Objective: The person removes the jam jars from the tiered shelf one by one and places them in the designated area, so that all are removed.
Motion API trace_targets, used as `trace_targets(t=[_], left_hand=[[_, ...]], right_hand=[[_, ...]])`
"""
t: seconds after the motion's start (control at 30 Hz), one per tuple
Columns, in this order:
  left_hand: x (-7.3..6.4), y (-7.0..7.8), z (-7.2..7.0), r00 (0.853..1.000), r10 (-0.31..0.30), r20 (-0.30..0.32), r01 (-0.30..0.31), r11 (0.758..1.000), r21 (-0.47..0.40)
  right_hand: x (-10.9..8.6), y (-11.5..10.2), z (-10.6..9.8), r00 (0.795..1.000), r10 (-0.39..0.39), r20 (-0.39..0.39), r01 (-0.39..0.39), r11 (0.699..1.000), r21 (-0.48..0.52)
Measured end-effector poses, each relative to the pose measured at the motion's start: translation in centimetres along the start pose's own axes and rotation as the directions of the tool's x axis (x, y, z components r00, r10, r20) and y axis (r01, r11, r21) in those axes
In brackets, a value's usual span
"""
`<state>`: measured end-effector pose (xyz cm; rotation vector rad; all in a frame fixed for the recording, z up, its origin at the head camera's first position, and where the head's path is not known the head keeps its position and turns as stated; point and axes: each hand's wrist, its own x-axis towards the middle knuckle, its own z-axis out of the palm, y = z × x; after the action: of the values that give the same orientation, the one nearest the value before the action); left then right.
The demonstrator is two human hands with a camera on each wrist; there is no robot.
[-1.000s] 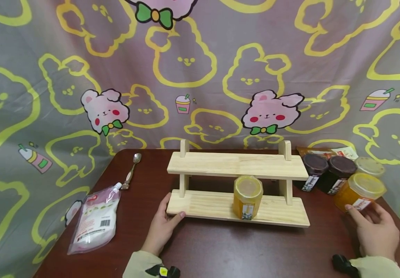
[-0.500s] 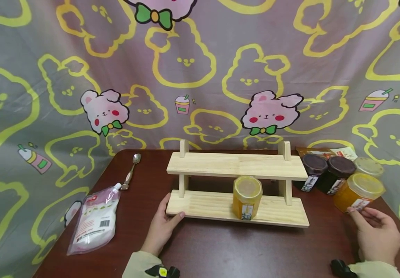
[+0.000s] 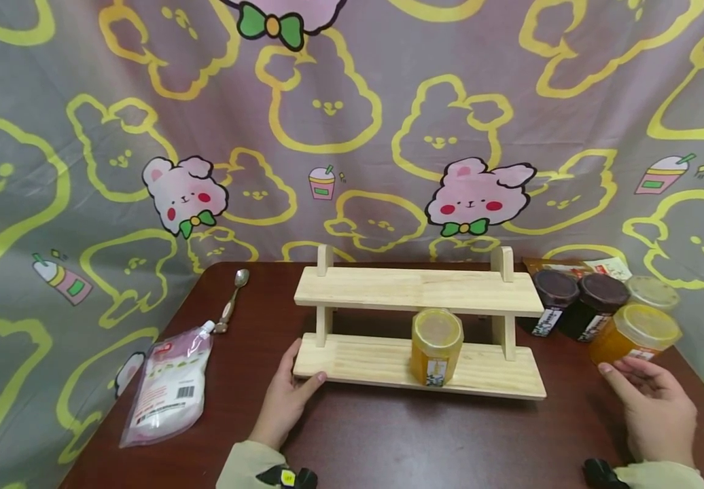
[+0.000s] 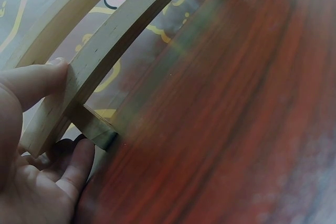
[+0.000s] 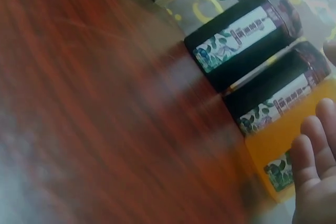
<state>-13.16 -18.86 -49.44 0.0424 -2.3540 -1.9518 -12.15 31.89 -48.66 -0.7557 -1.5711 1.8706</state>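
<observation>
In the head view, my left hand (image 3: 285, 399) grips the left end of a two-tier wooden shelf rack (image 3: 364, 360). The left wrist view shows the thumb on top of the board (image 4: 84, 69) and fingers below. An amber jar with a yellowish lid (image 3: 436, 350) stands on the lower tier, right of centre. My right hand (image 3: 658, 407) is at the front of another amber jar (image 3: 618, 339) at the table's right. Its fingers are loosely bent in front of the jar's label, not wrapped round it; whether the fingertips touch is unclear.
Two dark jars (image 3: 554, 292) (image 3: 599, 299) and a pale-lidded jar (image 3: 654, 292) stand beside the right amber jar. Behind them lie packets (image 3: 609, 268). A spouted pouch (image 3: 171, 387) and a spoon (image 3: 230, 305) lie on the brown table (image 3: 389, 441) at left. A patterned curtain hangs behind.
My right hand has shifted slightly left, its fingers coming from the right jar's lower right side to its front. That jar stays about where it was. My left hand and the rack are still.
</observation>
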Motion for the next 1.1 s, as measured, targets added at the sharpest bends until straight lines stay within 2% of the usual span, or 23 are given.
trace_targets(t=[0.13,0.3,0.43,0.6,0.73,0.9,0.93,1.0,1.1], left_hand=[[0.1,-0.2,0.0,1.000,-0.009,0.003,0.009,1.000,0.001],[0.1,-0.2,-0.1,1.000,-0.003,0.003,0.003,1.000,0.009],[0.0,-0.1,0.0,1.000,0.008,0.004,-0.008,1.000,0.012],[0.0,-0.1,0.0,1.000,0.002,0.006,-0.002,1.000,-0.003],[0.0,-0.1,0.0,1.000,-0.001,0.009,0.001,1.000,-0.006],[0.0,-0.1,-0.1,1.000,0.001,0.010,-0.001,1.000,-0.003],[0.0,-0.1,-0.1,1.000,0.000,0.010,0.001,1.000,-0.002],[0.0,-0.2,-0.1,1.000,-0.001,0.009,0.001,1.000,0.000],[0.1,-0.3,0.0,1.000,-0.003,0.000,0.003,1.000,0.006]], right_hand=[[-0.5,-0.2,0.1,0.993,0.007,0.121,-0.014,0.998,0.063],[-0.9,0.0,0.1,0.962,-0.084,0.261,0.046,0.988,0.147],[-1.0,0.3,0.0,0.925,-0.138,0.354,0.071,0.978,0.196],[-1.1,0.4,-0.2,0.859,-0.172,0.483,0.046,0.964,0.261],[-1.3,0.4,-0.4,0.803,-0.162,0.573,0.040,0.975,0.219],[-1.7,0.1,-0.4,0.733,-0.159,0.662,0.086,0.986,0.141],[-1.8,0.0,-0.3,0.724,-0.156,0.672,0.096,0.987,0.126],[-2.1,-0.3,0.0,0.720,-0.148,0.678,0.141,0.988,0.065],[-2.4,-0.8,0.5,0.729,-0.128,0.673,0.244,0.966,-0.081]])
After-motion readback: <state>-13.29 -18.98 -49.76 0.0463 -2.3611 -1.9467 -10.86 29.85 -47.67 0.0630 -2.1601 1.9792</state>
